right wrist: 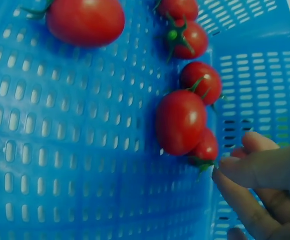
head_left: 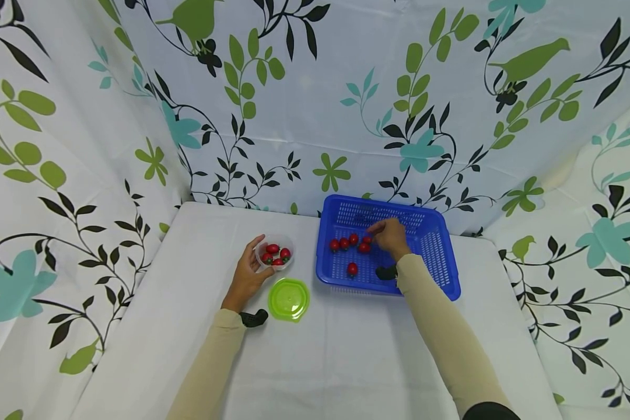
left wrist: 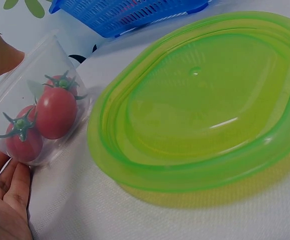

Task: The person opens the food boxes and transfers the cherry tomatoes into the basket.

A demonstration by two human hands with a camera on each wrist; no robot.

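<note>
My left hand point(head_left: 245, 279) grips a small clear plastic container point(head_left: 293, 244) between thumb and fingers, from its left side. Red cherry tomatoes point(left wrist: 56, 113) with green stems lie inside it; the left wrist view has it tilted. Just in front, a green lid point(head_left: 289, 299) lies on the table. My right hand point(head_left: 391, 236) reaches into the blue basket point(head_left: 436, 256), where several more cherry tomatoes point(head_left: 352, 269) lie. In the right wrist view its thumb and fingertips are right at the stem end of one small tomato point(right wrist: 205, 147), fingers loosely bent.
A white cloth covers the table point(head_left: 346, 350). Behind the basket and container hangs a patterned curtain point(head_left: 304, 116), which also runs along both sides. The basket's perforated walls rise around the tomatoes.
</note>
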